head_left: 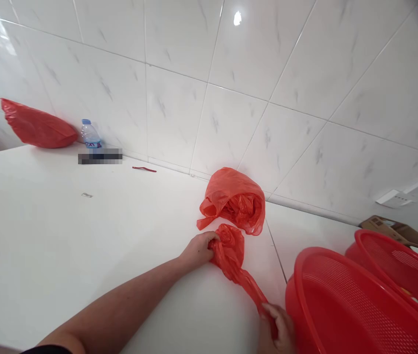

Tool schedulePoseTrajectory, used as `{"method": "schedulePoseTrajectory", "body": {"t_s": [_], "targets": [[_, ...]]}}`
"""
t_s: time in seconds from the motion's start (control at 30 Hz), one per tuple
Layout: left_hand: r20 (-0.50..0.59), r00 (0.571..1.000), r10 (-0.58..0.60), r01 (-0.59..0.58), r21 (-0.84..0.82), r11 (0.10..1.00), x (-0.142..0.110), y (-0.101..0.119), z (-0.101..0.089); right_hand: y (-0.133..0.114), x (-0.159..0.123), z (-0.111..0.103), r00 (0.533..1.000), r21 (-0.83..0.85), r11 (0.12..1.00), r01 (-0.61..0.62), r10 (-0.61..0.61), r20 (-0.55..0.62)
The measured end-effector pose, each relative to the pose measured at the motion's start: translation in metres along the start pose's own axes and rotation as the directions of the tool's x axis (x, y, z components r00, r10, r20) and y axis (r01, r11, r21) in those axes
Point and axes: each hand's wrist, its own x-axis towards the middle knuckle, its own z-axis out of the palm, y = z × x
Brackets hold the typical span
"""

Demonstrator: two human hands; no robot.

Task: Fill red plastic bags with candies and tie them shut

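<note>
A thin red plastic bag [231, 250] is stretched between my two hands over the white table. My left hand [199, 250] is closed on its bunched, crumpled end. Lower right, my right hand [279, 327] grips the other end, which is pulled into a long twisted strip. Just beyond, against the wall, lies another red plastic bag [231, 184], its mouth facing me and crumpled red plastic inside it. The two bags lie close together, and I cannot tell whether they touch.
Two red plastic baskets [301, 295] stand at the right, with a cardboard box [389, 228] behind them. Toward the far left are a filled red bag [43, 125], a water bottle [90, 133] and a thin red strip [144, 169]. A tiled wall [179, 108] bounds the white table [46, 231].
</note>
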Motion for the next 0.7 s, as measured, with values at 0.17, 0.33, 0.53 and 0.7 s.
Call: {"method": "schedulePoseTrajectory", "body": {"t_s": [0.17,0.33,0.53,0.7], "targets": [[-0.028,1.000,-0.006,0.003,-0.124,0.992,-0.004,0.012,0.006,-0.038,-0.019,0.012,0.864,-0.234,0.859,0.455,-0.490,-0.117],[0.013,0.999,-0.041,0.043,-0.307,0.951,-0.010,0.021,0.008,-0.063,-0.024,0.025,0.869,-0.064,0.867,0.494,-0.493,0.035],[0.140,0.982,-0.127,0.187,-0.620,0.762,-0.019,0.026,0.010,-0.059,0.010,0.030,0.933,0.056,0.966,0.253,-0.259,0.248],[0.171,0.968,-0.182,0.245,-0.792,0.559,-0.021,0.038,-0.002,-0.050,0.015,0.039,0.913,-0.071,0.985,0.155,-0.115,0.391]]}}
